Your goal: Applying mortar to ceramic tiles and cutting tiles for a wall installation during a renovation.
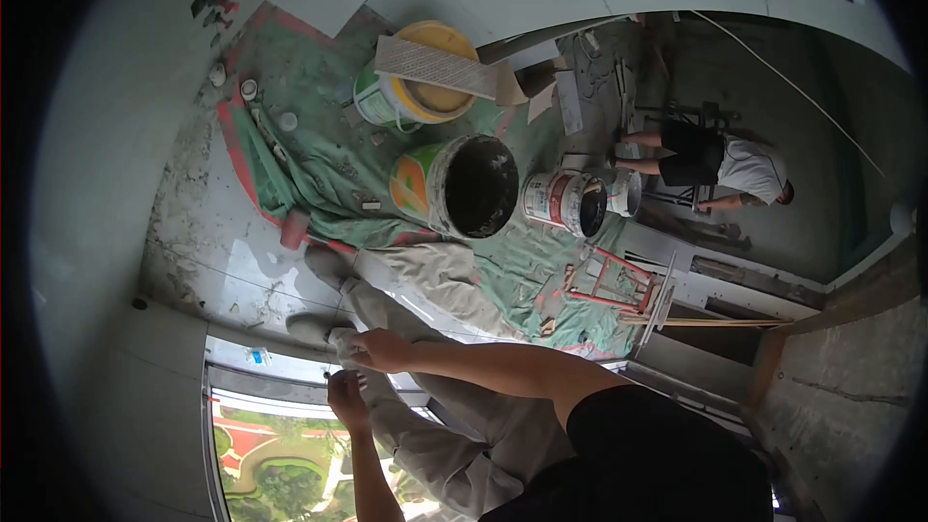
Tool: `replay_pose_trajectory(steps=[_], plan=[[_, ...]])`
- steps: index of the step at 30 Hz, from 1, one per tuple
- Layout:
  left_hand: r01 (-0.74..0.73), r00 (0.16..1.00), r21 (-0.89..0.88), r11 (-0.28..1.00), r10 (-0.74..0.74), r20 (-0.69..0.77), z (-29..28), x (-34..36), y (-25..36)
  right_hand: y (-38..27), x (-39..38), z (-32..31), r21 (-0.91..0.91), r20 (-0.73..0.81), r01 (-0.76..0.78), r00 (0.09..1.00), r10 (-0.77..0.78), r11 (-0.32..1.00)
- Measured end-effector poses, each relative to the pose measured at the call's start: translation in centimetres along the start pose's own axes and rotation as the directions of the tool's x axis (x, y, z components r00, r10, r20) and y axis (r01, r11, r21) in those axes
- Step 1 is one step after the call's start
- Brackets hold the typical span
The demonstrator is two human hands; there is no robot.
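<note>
My right hand (pixel 385 351) is closed, its fingers bent round a small pale crumpled piece (pixel 341 339), perhaps cloth or plastic. Just below it in the picture, my left hand (pixel 349 400) has curled fingers turned toward the right one. A small dark spot shows at its fingertips, but what it grips, if anything, is too small to name. Both hands are in front of my grey trousers (pixel 425 425), close to my grey shoes (pixel 329 267). A small blue-and-white packet (pixel 258 356) lies on the ledge left of the hands.
Green sheeting (pixel 522 271) covers much of the floor. On it stand a large dark-filled bucket (pixel 437 188), a smaller bucket (pixel 556 201), a yellow-topped bucket (pixel 382 97) under a board, and a red stool (pixel 619 285). A window (pixel 290 464) lies below. Another person (pixel 749 166) bends at the far right.
</note>
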State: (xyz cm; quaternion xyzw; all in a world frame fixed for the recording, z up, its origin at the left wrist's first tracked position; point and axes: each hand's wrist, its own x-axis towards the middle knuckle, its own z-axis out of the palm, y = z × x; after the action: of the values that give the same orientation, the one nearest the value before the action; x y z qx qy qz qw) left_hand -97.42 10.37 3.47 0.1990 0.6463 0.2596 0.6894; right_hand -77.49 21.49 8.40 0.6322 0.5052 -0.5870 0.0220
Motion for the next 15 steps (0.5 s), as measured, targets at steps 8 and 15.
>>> replay_pose_trajectory(steps=[8,15], plan=[[-0.377,0.910,0.229,0.897,0.313,0.274,4.3,-10.2,28.8,-15.1,-13.1,-12.9,0.152,-0.309,0.424,0.878,-0.365,0.893],[-0.475,0.879,0.167,0.864,0.457,0.137,0.2,-23.5,43.7,-31.0,-21.7,-18.8,0.146,-0.186,0.693,0.720,-0.669,0.706]])
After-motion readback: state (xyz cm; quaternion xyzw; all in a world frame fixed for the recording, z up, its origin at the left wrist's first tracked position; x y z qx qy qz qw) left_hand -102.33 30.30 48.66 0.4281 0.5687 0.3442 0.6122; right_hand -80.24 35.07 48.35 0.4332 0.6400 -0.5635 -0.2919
